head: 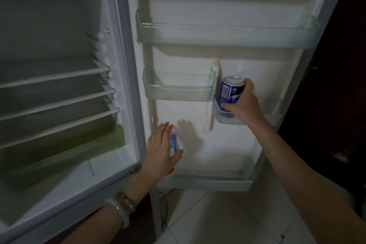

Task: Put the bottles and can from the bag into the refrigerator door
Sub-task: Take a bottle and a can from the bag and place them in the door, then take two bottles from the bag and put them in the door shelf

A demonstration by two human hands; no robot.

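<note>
The refrigerator door stands open in front of me. A blue can sits upright in the small clear bin at the door's middle right, and my right hand is wrapped around it from the right. Lower left, a bottle with a blue label stands at the left end of the bottom door shelf. It is mostly hidden behind my left hand, whose fingers are straight and spread, with the thumb across the bottle's front. The bag is out of view.
A long clear shelf runs across the top of the door, with a smaller bin at the middle left. The dark fridge compartment with wire racks is on the left. Pale floor tiles lie below.
</note>
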